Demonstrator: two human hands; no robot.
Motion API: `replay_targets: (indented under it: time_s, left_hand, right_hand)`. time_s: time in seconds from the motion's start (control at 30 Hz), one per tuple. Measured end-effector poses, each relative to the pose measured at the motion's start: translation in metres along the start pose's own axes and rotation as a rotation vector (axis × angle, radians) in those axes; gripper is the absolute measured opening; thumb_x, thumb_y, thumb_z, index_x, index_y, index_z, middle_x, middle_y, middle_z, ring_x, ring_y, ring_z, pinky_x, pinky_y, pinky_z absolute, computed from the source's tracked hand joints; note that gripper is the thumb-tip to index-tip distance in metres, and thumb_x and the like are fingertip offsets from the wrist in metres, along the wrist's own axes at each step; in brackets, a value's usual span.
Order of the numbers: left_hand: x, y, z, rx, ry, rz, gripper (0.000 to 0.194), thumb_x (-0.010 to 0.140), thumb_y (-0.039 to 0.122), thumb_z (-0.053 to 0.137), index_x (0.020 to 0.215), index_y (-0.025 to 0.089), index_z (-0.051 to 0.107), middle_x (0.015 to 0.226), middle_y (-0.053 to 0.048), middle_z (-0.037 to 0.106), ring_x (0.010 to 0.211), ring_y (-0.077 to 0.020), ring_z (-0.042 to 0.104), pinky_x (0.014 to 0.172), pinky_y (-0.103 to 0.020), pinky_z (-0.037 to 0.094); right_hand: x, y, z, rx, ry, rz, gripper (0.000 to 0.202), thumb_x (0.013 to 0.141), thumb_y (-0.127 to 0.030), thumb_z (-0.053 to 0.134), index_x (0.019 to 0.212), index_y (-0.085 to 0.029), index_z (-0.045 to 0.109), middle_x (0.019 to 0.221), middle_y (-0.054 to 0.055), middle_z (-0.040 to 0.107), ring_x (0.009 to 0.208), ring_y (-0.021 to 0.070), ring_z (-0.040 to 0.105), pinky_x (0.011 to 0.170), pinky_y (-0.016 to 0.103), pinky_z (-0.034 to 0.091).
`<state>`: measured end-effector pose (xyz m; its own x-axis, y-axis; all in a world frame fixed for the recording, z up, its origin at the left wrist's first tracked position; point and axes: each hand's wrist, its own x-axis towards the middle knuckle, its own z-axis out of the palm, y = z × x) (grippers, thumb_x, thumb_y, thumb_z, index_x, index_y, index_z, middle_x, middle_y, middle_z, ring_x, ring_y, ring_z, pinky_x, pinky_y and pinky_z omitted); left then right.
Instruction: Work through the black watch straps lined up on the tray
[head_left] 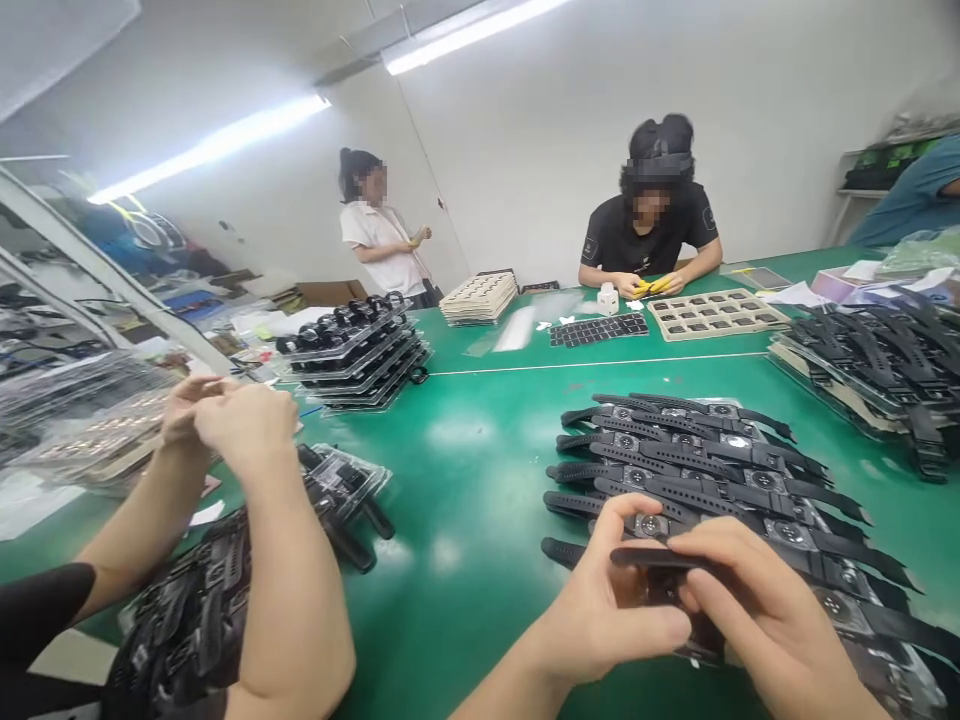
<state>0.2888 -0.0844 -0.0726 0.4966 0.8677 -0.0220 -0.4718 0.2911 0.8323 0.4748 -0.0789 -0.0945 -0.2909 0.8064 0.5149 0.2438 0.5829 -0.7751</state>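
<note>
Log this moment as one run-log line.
left hand: holds black watch strap | right hand: pinches same strap | below: row of black watches on green table

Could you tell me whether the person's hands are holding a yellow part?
No, the left hand and right hand grip a black watch strap.

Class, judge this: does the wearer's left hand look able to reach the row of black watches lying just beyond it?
Probably yes: the left hand sits beside the row of black watches with nothing between, though it currently holds a black strap.
</note>
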Motion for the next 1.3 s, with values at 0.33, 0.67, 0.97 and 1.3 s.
replay_targets:
  time_s: [0.33,0.67,0.97,1.3]
  left_hand:
    - [0.005,0.003,0.008,0.322,0.238,0.015,0.037,0.075,0.039,0.086,0.101,0.018,0.069,0.091,-0.003,0.064,0.078,-0.0155,0.061,0.066,-0.025,0.054]
    - [0.005,0.000,0.008,0.273,0.195,0.037,0.031,0.073,0.034,0.088,0.097,0.017,0.076,0.086,-0.002,0.064,0.071,-0.0147,0.062,0.063,-0.025,0.056]
    - [0.005,-0.002,0.006,0.243,0.247,0.107,0.036,0.071,0.038,0.091,0.097,0.017,0.078,0.083,-0.003,0.071,0.073,-0.0139,0.063,0.067,-0.023,0.055]
    - [0.007,0.007,0.006,0.328,0.220,0.019,0.032,0.067,0.033,0.092,0.092,0.015,0.081,0.077,-0.003,0.069,0.067,-0.0137,0.060,0.063,-0.025,0.051]
  right_hand:
    - [-0.003,-0.002,0.010,0.038,0.222,0.031,0.029,0.101,-0.020,0.055,0.126,-0.032,0.062,0.111,0.004,0.061,0.100,0.0183,0.063,0.086,0.026,0.058]
    - [0.001,0.002,0.000,-0.053,0.218,-0.112,0.030,0.100,-0.018,0.056,0.122,-0.031,0.071,0.094,0.004,0.063,0.082,0.0184,0.065,0.068,0.028,0.056]
    - [0.002,-0.005,-0.007,-0.017,0.187,-0.069,0.020,0.097,-0.015,0.057,0.106,-0.027,0.071,0.096,0.006,0.064,0.087,0.0210,0.065,0.073,0.031,0.057]
    - [0.010,-0.003,-0.012,0.035,0.029,-0.078,0.024,0.096,-0.015,0.061,0.108,-0.029,0.075,0.092,0.005,0.069,0.081,0.0191,0.069,0.071,0.029,0.059]
